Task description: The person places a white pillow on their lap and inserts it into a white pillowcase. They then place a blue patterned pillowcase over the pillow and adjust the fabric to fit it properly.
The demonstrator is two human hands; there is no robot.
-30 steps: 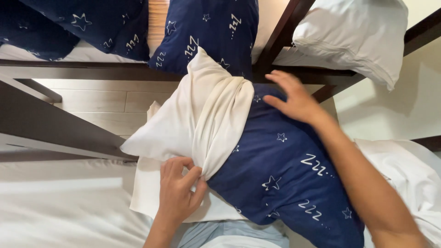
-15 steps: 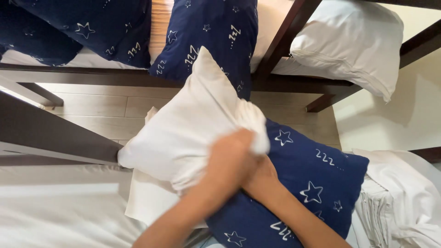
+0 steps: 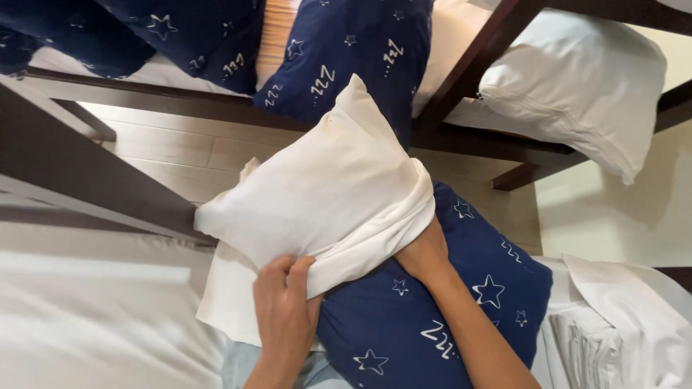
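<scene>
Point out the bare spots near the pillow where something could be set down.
Free: the white sheet, bordered by the dark bed rail and the left hand; also the pale floor below the white pillow. Crowded: the middle, where both hands work the white pillowcase over the navy star pillow, and the folded linens.

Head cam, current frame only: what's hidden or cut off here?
- Right hand: fingers tucked under the white fabric pillowcase, so the grip is hidden.
- Left hand: fingertips curl into the pillowcase edge; wrist cut by the bottom edge.
- Navy star-patterned pillow: upper end is inside the pillowcase; how far in cannot be told.
- Stack of folded white linen: cut by the right and bottom edges.
- Dark wooden bed frame: runs out at the left edge.
</scene>
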